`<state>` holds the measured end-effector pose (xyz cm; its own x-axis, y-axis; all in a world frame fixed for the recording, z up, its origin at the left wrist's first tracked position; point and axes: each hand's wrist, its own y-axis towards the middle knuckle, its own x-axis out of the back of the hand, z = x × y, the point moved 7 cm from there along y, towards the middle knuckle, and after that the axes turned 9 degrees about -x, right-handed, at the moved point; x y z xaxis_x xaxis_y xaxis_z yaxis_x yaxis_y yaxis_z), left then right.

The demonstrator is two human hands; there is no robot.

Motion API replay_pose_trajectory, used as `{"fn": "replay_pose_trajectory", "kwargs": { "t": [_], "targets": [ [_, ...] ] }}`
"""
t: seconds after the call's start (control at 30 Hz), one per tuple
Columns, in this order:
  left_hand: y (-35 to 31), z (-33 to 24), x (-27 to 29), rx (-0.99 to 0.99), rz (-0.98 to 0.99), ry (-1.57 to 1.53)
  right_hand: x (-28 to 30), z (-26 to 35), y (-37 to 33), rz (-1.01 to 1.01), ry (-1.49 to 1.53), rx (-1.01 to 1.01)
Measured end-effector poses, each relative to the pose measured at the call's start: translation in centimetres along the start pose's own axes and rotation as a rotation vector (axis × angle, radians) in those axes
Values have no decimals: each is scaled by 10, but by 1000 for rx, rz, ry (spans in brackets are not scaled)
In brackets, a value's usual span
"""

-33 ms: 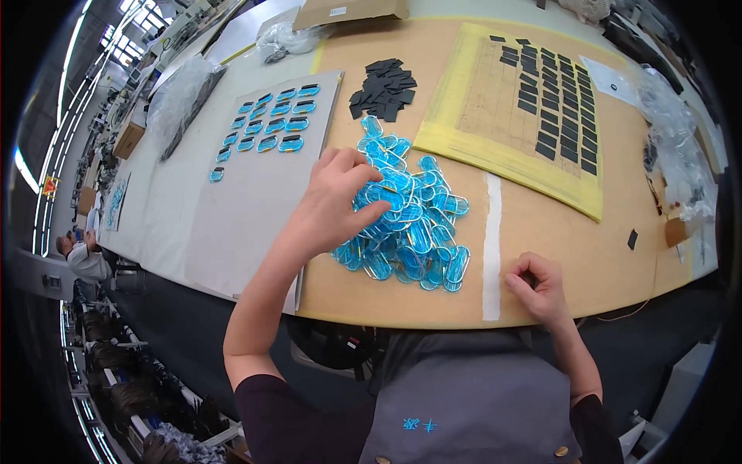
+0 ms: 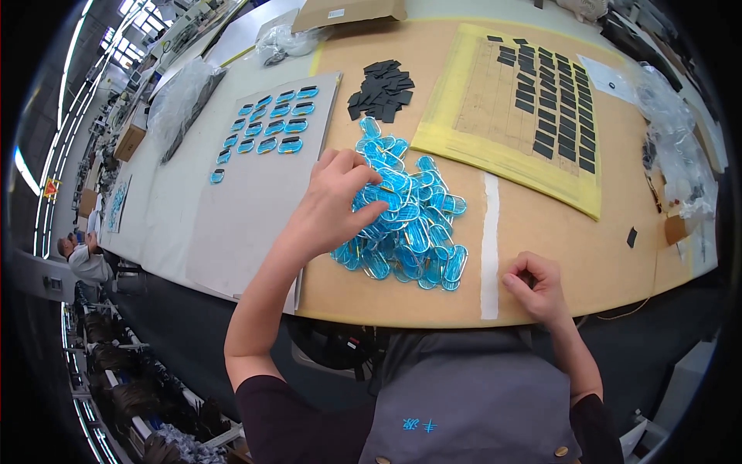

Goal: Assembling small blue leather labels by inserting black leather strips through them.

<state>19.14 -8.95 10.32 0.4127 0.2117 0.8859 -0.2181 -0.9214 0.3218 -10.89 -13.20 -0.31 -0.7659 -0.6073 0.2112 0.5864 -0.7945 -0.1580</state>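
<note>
A heap of blue oval pieces with pale shiny rims (image 2: pixel 417 232) lies on the tan table board in front of me. Over its left edge reaches my left hand (image 2: pixel 336 197), thumb and forefinger apart, the fingertips at the upper pieces. I see nothing gripped between them. My right hand (image 2: pixel 537 286) rests near the table's front edge, right of a white strip (image 2: pixel 490 247). Its fingers are curled in, and whatever they may enclose is hidden. Left of the heap, a grey board (image 2: pixel 247 201) carries rows of blue oval pieces with dark strips (image 2: pixel 274 126).
Small black rectangles (image 2: pixel 380 91) are piled beyond the heap. More black rectangles (image 2: pixel 568 116) lie in rows on a yellow-edged board (image 2: pixel 510 166) at right. Clear plastic (image 2: pixel 684 147) lies farther right, a cardboard box (image 2: pixel 348 11) at the back. Another person (image 2: pixel 89 259) is at far left.
</note>
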Motion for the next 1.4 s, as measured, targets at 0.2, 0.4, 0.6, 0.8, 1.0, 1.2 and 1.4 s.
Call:
{"fn": "replay_pose_trajectory", "kwargs": {
  "t": [0.2,0.4,0.6,0.8,1.0,1.2,1.4],
  "targets": [
    [-6,-5,-2,87,-65,84,2,6,-7,44,-1,61],
    [-19,-4,-9,246,-142,-60,3,11,-12,56,17,132],
    [-33,-32,-46,423,-241,-942,-2,2,-11,57,335,90],
    [-29,-100,-80,444,-168,-1272,-32,24,-12,210,603,32],
    [-37,-114,-91,402,-176,-1386,-27,19,-27,233,601,-14],
    [-44,-117,-99,396,-180,-1453,-26,14,-35,227,596,-43],
    [-45,-119,-104,392,-215,-1477,-25,14,-36,208,611,-60]
  ]
}}
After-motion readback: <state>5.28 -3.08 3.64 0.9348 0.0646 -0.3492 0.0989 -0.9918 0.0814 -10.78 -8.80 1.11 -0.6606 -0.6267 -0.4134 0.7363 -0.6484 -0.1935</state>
